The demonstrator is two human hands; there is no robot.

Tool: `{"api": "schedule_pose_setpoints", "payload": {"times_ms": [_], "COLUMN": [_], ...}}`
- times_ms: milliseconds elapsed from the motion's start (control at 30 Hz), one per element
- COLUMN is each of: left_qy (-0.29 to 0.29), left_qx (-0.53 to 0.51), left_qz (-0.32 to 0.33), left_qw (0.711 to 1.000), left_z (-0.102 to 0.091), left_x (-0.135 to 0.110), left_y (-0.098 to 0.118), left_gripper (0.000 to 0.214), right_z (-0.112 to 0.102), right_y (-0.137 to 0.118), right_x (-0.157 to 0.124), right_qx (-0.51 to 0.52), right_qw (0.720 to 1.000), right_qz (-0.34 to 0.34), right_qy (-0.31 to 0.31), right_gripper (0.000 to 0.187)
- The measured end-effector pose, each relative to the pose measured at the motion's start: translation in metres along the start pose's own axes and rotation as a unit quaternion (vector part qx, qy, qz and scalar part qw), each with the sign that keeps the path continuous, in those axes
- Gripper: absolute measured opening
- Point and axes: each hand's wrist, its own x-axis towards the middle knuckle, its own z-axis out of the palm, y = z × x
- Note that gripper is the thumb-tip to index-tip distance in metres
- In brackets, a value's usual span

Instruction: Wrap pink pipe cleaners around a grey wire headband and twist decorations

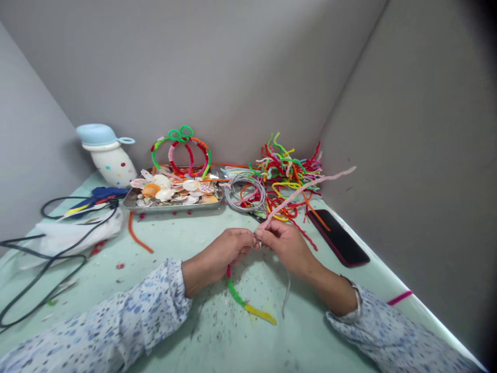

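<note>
Both hands meet over the middle of the table, fingertips pinched together. My right hand (286,244) grips a long pale pink pipe cleaner (306,187), whose free end reaches up to the right. In my left hand (227,254) is a wire wrapped in coloured pipe cleaner (236,296); its red, green and yellow end curves down below the fingers. A bare grey wire end (287,295) hangs under my right hand. The spot where pink pipe cleaner and wire meet is mostly hidden by the fingers.
Behind the hands stand a metal tray (174,208) of seashells, finished pipe-cleaner hoops (180,135), a wire coil (245,194) and a heap of pipe cleaners (287,163). A phone (337,238) lies right; a white bottle (112,165) and black cable (46,267) are left.
</note>
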Motion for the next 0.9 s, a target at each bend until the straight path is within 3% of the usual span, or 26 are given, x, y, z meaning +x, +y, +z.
{"api": "schedule_pose_setpoints", "payload": {"times_ms": [300, 567, 900], "left_qy": [0.016, 0.022, 0.01], "left_qx": [-0.004, -0.011, -0.038], "left_qz": [0.011, 0.032, 0.033], "left_qw": [1.0, 0.999, 0.999], "left_z": [-0.001, -0.006, -0.012], "left_x": [0.002, 0.006, 0.009], "left_y": [-0.002, -0.007, -0.009], "left_gripper": [0.007, 0.008, 0.012], "right_z": [0.001, -0.001, -0.001], "right_y": [0.005, 0.008, 0.016], "right_x": [0.002, 0.005, 0.006], "right_qx": [-0.007, -0.013, -0.007], "right_qw": [0.999, 1.0, 0.999], "right_qz": [-0.038, 0.001, 0.002], "right_qy": [0.015, -0.008, -0.032], "right_gripper": [0.016, 0.017, 0.016]}}
